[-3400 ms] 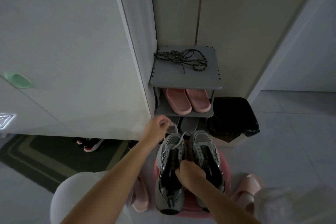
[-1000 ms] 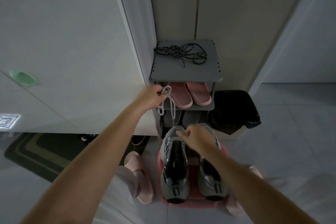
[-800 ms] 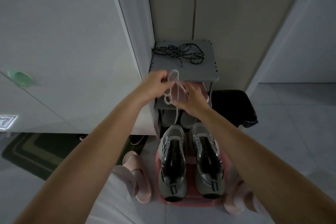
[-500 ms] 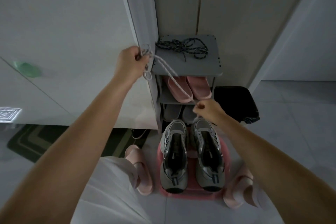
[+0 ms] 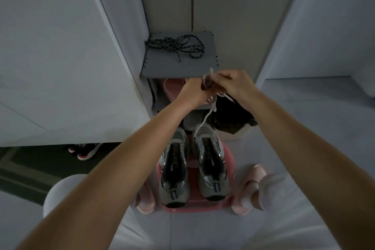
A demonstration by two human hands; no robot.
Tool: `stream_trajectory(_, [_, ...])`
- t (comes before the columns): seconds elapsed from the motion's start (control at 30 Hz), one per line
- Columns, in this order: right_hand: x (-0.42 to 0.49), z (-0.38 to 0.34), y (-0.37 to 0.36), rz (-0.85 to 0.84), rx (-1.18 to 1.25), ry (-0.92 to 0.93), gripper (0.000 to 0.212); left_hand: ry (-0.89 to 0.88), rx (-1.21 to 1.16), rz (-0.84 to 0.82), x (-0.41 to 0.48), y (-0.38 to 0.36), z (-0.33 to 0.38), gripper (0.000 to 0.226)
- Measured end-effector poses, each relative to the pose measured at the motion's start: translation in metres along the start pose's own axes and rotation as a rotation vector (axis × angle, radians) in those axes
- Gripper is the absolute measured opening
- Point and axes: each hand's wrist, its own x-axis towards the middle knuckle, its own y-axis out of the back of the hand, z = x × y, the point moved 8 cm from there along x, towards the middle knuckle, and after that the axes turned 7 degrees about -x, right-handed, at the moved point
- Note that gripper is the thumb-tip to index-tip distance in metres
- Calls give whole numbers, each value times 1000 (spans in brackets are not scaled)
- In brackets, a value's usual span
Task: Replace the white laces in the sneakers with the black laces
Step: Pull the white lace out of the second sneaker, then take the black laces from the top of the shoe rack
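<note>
We are looking at the white lace (image 5: 209,84) — it is bunching in loops between both hands, just in front of the top shelf edge of the grey shoe rack (image 5: 182,65). 1 strand is hanging down to the toe end of the right sneaker (image 5: 211,164). The left hand (image 5: 192,93) is curling its fingers around the bundle. The right hand (image 5: 235,85) is pinching it from the other side, fingers drawn together. The 2 sneakers — the left sneaker (image 5: 174,172) beside its mate — are standing below the rack on a pink stool (image 5: 194,207), toes toward the rack. The black laces (image 5: 176,45) are lying tangled on the rack's top. Pink slippers (image 5: 174,87) are sitting on the shelf under that top, and a black bag (image 5: 229,119) is slumping just right of the rack.
</note>
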Motion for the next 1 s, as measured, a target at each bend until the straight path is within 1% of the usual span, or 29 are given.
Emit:
stream_trajectory(0.07, [0, 11, 26, 58, 5, -44, 23, 27, -48, -16, 11, -11, 3, 21])
stream_trajectory(0.1, [0, 18, 37, 53, -44, -69, 32, 27, -69, -33, 18, -17, 6, 18])
stream_trajectory(0.17, [1, 30, 48, -58, -180, -102, 52, 34, -37, -60, 28, -27, 17, 20])
stream_trajectory(0.2, [2, 34, 50, -113, -224, -90, 57, 21, -23, -69, 34, -32, 24, 19])
stream_trajectory(0.23, [3, 35, 52, -131, -253, -67, 57, 7, -14, -83, 41, -38, 30, 14])
stream_trajectory(0.27, [6, 35, 56, -112, -277, -44, 51, -10, -13, -90, 49, -43, 36, 14])
stream_trajectory(0.3, [9, 33, 61, -66, -333, -25, 39, -21, -16, -99, 56, -48, 41, 18])
stream_trajectory(0.33, [15, 32, 67, -10, -404, -14, 21, -24, -8, -97, 65, -53, 45, 19])
stream_trajectory(0.37, [22, 31, 74, 41, -445, -11, 9, -14, -11, -84, 72, -56, 48, 19])
stream_trajectory(0.43, [36, 38, 89, 133, -402, -37, 20, 9, -99, -45, 87, -61, 53, 17])
stream_trajectory(0.5, [50, 45, 106, 225, -320, -63, 15, 50, -183, -26, 99, -62, 55, 22])
stream_trajectory(0.6, [72, 54, 128, 323, -240, -90, 10, 68, -80, 39, 102, -48, 46, 40])
stream_trajectory(0.67, [88, 61, 137, 344, -209, -113, 4, 51, -37, 78, 86, -34, 28, 37])
stream_trajectory(0.73, [104, 71, 139, 340, -246, -136, 6, 58, 8, 40, 64, -30, -9, 19])
stream_trajectory(0.77, [113, 79, 137, 322, -282, -159, 8, 75, 47, 23, 52, -27, -30, 15])
stream_trajectory(0.8, [119, 86, 132, 282, -348, -193, 9, 120, 88, 17, 39, -24, -54, 22])
stream_trajectory(0.83, [126, 97, 124, 225, -426, -233, 13, 184, 122, 9, 26, -20, -79, 27])
stream_trajectory(0.9, [131, 123, 110, 115, -542, -329, 31, 273, 192, -34, -4, -13, -120, 27])
stream_trajectory(0.93, [129, 135, 102, 68, -531, -377, 41, 295, 225, -55, -17, -10, -136, 26])
stream_trajectory(1.0, [118, 150, 90, 24, -431, -427, 52, 323, 267, -55, -36, 1, -163, 23])
